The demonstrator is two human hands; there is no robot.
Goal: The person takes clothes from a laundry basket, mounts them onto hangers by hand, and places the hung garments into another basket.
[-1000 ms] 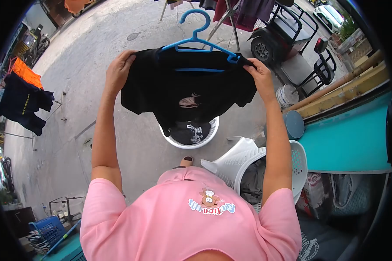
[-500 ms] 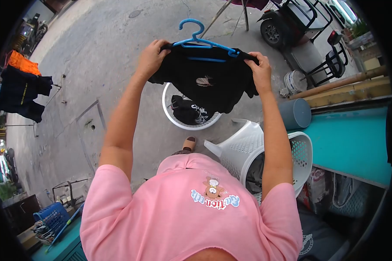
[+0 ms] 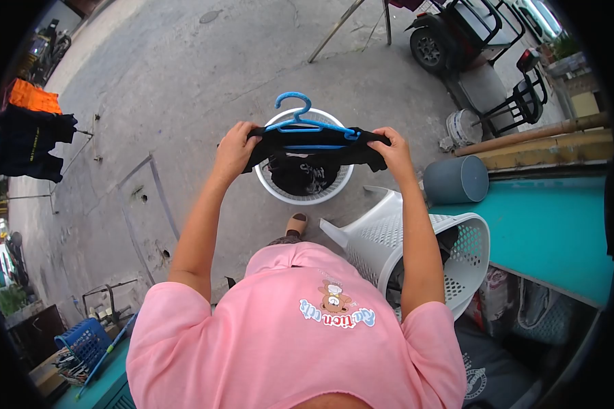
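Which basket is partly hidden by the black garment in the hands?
The round white basket on the ground; the other white basket at right and the blue basket at lower left are clear of the garment.

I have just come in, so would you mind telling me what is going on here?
A person in a pink shirt is holding a black garment with both hands, the left hand and right hand gripping opposite sides. A blue hanger sits at its top edge, between the hands. Beyond it, a round white basket of dark clothes is on the ground. To the right, another white basket also contains dark cloth.
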